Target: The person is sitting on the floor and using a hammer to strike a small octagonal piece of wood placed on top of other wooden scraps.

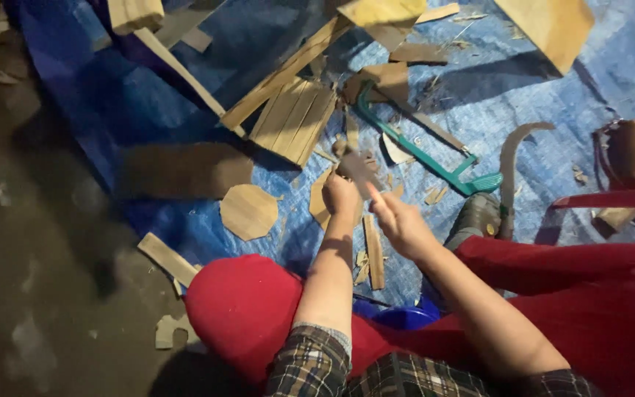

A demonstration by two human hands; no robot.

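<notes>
Both hands work over the blue tarp (553, 95): our left hand (341, 195) grips a small wood piece (358, 167) while our right hand (398, 220) closes on something blurred (a blade, perhaps), so a slip could nick the fingers.

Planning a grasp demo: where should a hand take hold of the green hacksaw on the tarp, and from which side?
Grip the hacksaw by its ribbed teal handle, the end nearest the person's shoe. Come from above on the near right: the saw lies flat on the tarp, handle end in the open, while the far end runs under wood scraps. The curved blade beside the handle likely needs avoiding.
</notes>
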